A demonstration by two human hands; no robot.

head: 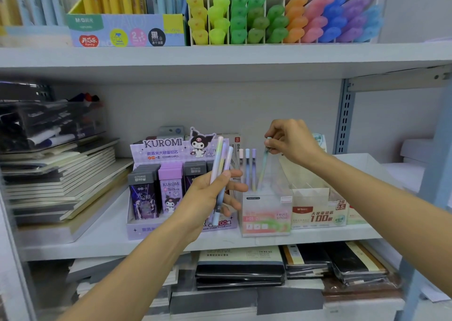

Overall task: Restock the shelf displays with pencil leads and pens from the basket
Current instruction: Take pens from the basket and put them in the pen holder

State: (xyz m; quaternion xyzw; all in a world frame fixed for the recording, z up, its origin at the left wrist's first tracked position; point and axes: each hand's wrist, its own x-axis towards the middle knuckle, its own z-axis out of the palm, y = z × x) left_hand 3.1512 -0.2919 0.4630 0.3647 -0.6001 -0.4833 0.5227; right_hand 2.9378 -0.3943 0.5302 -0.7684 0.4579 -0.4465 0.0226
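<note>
Right hand (291, 142) pinches the top of a pastel pen (263, 167), nearly upright, tip down inside the clear display box (265, 213) directly beneath it on the shelf (97, 242). Left hand (210, 198), just left of the box, grips three more pens (221, 171), upright too.

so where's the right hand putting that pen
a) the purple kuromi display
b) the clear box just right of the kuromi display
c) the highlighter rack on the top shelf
b: the right hand pinches the top of a pale green pen whose lower end is already inside the clear box, beside three pens standing there.
</note>
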